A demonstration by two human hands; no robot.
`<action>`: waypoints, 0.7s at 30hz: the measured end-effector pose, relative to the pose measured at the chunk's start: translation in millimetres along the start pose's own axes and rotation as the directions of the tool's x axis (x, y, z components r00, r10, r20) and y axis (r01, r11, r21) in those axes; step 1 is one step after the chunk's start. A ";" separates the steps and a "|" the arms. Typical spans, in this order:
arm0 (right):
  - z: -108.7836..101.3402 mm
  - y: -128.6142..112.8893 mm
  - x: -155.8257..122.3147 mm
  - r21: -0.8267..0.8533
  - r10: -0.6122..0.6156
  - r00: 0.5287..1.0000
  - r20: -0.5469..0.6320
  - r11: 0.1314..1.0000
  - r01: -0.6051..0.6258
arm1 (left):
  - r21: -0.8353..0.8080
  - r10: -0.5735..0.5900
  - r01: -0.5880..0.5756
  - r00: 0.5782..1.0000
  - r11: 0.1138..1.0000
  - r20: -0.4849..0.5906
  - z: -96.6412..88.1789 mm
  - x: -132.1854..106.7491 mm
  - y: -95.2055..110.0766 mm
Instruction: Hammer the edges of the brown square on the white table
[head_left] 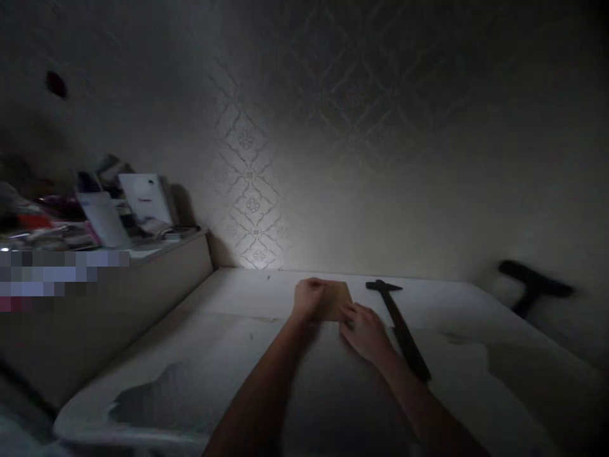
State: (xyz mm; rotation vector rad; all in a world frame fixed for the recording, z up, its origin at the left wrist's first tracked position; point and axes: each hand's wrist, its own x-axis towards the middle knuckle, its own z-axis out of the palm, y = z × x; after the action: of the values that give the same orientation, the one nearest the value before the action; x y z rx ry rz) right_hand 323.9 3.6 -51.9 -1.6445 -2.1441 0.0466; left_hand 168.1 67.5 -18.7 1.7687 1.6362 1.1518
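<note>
A flat, tan rectangular piece [334, 299], which looks like wood or cardboard, is held between my two hands over the white table [223, 355]. My left hand [308, 297] grips its left edge with the fingers curled round it. At the lower right corner, my right hand [365, 327] pinches the piece between thumb and fingers. Just right of my right hand lies a hammer [399, 327], its head toward the wall and its dark handle running down past my right forearm. Dim light blurs the fingertips.
A cabinet [157, 279] on the left bears a white box [148, 198], a pale holder [104, 219] and clutter. Behind the table rises a patterned wall [361, 209]. A dark T-shaped object [535, 282] stands beyond the table's right edge. The tabletop has a grey worn patch [162, 400].
</note>
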 end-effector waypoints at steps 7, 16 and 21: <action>-5.6 -0.3 -3.4 0.058 -0.009 1.000 0.002 0.998 0.008 | 0.117 -0.016 0.008 0.998 0.993 0.062 -1.4 6.0 -17.5; -5.6 3.4 -2.8 0.083 -0.004 1.000 0.019 0.997 0.003 | 0.061 0.001 -0.009 0.990 0.998 0.140 -4.1 7.8 -23.1; -6.9 2.5 -3.4 0.084 0.012 1.000 0.011 0.996 -0.013 | -0.004 -0.003 0.004 0.987 1.000 0.158 -5.1 10.1 -26.2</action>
State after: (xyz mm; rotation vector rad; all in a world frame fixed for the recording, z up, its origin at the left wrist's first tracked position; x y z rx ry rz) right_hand 329.3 -0.3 -47.5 -1.6141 -2.1102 0.1474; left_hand 148.3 81.0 -34.3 1.8046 1.5417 0.9853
